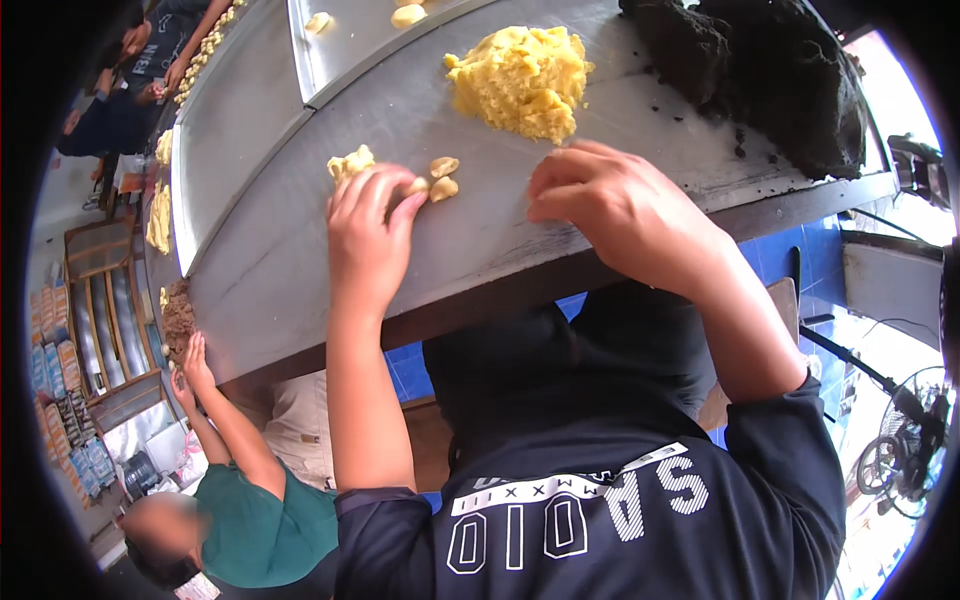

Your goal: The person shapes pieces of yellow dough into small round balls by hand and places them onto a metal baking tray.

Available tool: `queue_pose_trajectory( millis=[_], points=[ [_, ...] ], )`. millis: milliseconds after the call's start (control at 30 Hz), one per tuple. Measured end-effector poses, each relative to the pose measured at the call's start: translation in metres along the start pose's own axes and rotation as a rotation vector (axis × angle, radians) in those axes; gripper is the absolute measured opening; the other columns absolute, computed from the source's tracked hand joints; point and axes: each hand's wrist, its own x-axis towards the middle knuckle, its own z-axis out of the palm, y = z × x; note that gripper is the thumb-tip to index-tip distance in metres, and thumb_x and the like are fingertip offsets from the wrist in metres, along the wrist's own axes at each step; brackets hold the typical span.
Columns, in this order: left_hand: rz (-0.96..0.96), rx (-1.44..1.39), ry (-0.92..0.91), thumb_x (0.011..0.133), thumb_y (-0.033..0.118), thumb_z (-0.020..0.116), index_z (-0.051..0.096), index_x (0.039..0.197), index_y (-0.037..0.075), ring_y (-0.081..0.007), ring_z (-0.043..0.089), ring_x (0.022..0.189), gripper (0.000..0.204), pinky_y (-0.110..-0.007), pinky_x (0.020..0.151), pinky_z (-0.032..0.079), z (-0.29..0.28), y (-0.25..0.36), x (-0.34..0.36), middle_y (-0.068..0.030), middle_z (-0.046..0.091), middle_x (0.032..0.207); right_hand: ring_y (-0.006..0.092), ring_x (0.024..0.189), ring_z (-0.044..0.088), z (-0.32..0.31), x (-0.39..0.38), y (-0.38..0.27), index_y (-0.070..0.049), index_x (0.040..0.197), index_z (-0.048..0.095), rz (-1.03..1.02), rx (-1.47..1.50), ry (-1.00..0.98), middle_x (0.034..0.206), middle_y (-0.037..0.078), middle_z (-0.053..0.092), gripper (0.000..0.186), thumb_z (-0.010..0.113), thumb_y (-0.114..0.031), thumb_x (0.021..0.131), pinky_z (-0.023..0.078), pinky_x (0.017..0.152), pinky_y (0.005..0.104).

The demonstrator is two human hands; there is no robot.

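Yellow dough piece [417,186] pinched in left hand [368,228] fingers; right hand [610,208] curled, contents hidden, on steel table [300,250].

A long steel worktable [300,270] with a dull grey top runs across the room. Under its edge there is a blue tiled wall [815,255]. On the right stands a black electric fan [905,440], and bright daylight comes in there. At the far left, metal shelves [100,320] hold coloured packets.

Single head-worn fisheye view, looking steeply down past the wearer's chest onto the metal desk [300,260] at close range. Straight edges bow near the rim. The floor and a fan [905,440] sit at the margins.
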Motion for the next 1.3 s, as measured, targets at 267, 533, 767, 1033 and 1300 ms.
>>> queue_pose_trajectory(
  millis=[267, 533, 767, 1033, 1300],
  points=[
    [0.113, -0.018, 0.012, 0.093, 0.009, 0.091, 0.084, 0.122, 0.006, -0.0306, 0.075, 0.106, 0.030, -0.042, 0.098, 0.061, -0.008, 0.044, -0.051, -0.0087, 0.085, 0.123, 0.0270, 0.114, 0.069, 0.021, -0.013, -0.009, -0.010, 0.111, 0.082, 0.111, -0.181, 0.170, 0.120, 0.004, 0.074, 0.024, 0.072, -0.011, 0.089, 0.061, 0.097, 0.0411],
    [0.096, 0.158, -0.096, 0.097, 0.028, 0.087, 0.089, 0.126, 0.019, -0.0317, 0.069, 0.131, 0.030, -0.054, 0.120, 0.042, -0.023, 0.043, -0.048, -0.0040, 0.080, 0.144, 0.0288, 0.121, 0.069, 0.016, -0.023, -0.001, -0.010, 0.105, 0.080, 0.181, -0.211, 0.206, 0.128, 0.005, 0.075, 0.016, 0.083, -0.016, 0.091, 0.061, 0.099, 0.0413],
    [0.294, 0.054, 0.331, 0.105, 0.030, 0.081, 0.077, 0.088, 0.012, -0.0244, 0.072, 0.099, 0.026, -0.043, 0.103, 0.043, 0.020, 0.059, 0.049, 0.0004, 0.078, 0.097, 0.0371, 0.112, 0.073, 0.023, -0.018, -0.018, -0.005, 0.112, 0.068, 0.251, -0.191, 0.286, 0.119, 0.013, 0.072, 0.019, 0.076, -0.009, 0.096, 0.063, 0.092, 0.0484],
    [0.406, -0.137, 0.405, 0.108, 0.024, 0.074, 0.069, 0.081, 0.012, -0.0236, 0.064, 0.075, 0.030, -0.042, 0.089, 0.045, 0.063, 0.039, 0.055, -0.0006, 0.068, 0.078, 0.0299, 0.103, 0.073, 0.024, -0.001, 0.008, -0.008, 0.094, 0.073, 0.184, -0.391, 0.239, 0.101, 0.009, 0.070, 0.005, 0.072, -0.012, 0.093, 0.066, 0.085, 0.0433],
    [-0.309, -1.061, 0.256, 0.122, 0.029, 0.061, 0.080, 0.097, 0.005, -0.0091, 0.052, 0.068, 0.039, -0.027, 0.066, 0.041, 0.043, 0.030, 0.039, 0.0022, 0.065, 0.078, 0.0303, 0.104, 0.073, 0.007, 0.012, 0.006, -0.007, 0.101, 0.074, 0.155, -0.296, 0.128, 0.102, 0.009, 0.071, 0.010, 0.077, -0.014, 0.094, 0.064, 0.090, 0.0445]
  ],
)
